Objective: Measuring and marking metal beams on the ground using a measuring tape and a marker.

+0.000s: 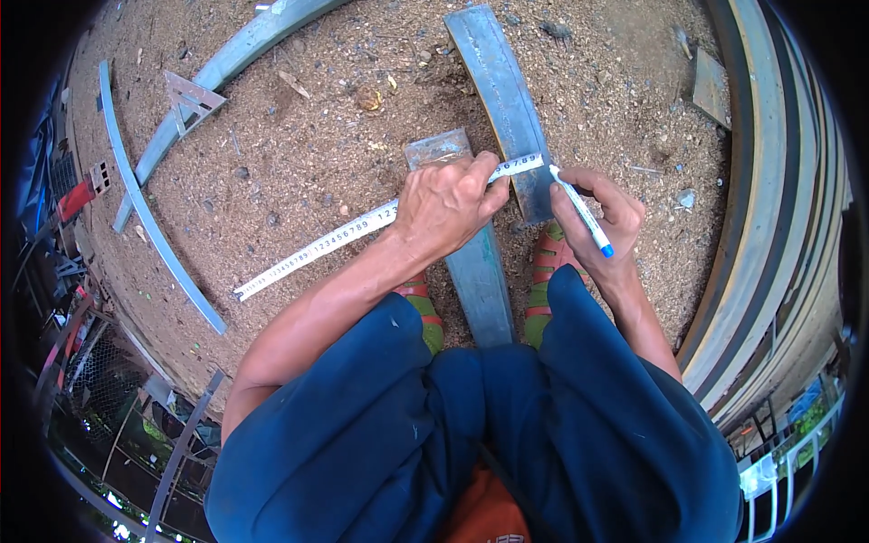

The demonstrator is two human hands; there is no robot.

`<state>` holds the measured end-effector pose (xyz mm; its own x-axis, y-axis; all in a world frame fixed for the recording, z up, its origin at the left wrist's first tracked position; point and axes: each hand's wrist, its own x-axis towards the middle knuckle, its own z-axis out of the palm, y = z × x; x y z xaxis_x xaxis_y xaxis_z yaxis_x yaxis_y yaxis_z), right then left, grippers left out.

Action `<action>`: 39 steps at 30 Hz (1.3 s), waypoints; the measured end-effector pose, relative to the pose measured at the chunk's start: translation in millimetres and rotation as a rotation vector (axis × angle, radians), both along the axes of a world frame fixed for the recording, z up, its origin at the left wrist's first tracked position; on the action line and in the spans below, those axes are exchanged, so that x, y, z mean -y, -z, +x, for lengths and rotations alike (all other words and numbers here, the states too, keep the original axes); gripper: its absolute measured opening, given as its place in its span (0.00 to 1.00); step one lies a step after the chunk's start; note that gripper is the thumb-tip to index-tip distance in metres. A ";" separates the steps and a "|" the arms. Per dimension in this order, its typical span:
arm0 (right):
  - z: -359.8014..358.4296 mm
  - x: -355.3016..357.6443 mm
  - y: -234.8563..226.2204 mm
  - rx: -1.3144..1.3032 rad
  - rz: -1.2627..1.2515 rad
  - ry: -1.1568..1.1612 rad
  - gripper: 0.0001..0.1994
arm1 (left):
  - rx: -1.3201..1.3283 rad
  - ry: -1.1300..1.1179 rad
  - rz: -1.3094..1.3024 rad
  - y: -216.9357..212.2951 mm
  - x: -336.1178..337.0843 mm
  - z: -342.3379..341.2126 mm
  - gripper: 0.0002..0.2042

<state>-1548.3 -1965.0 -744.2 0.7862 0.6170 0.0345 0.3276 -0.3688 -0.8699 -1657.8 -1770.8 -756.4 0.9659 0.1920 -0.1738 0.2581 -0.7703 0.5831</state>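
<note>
My left hand (445,204) presses a white measuring tape (317,245) down across two flat grey metal bars. One bar (502,100) runs up and away from me; the other bar (475,262) runs toward me between my feet. The tape stretches off to the left over the ground, and its end lies on the far bar by my fingertips. My right hand (602,217) holds a white marker with a blue cap (582,212), its tip touching the far bar right at the tape's end.
I squat on sawdust-strewn dirt (308,127) in blue trousers and striped sandals. Long curved metal strips (149,231) and a small metal triangle (190,98) lie to the left. Stacked long metal sections (769,208) run along the right. A small flat plate (711,88) lies upper right.
</note>
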 end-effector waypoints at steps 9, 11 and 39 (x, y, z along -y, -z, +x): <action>-3.7 4.5 0.5 0.054 0.015 -0.021 0.08 | -0.039 -0.004 0.000 -2.1 5.7 -4.4 0.12; -5.1 6.5 1.2 0.043 0.002 -0.017 0.08 | -0.012 -0.004 -0.013 -2.0 7.7 -5.6 0.12; -18.4 22.9 0.9 0.070 0.015 -0.008 0.08 | -0.061 0.009 -0.033 -2.3 24.8 -18.1 0.11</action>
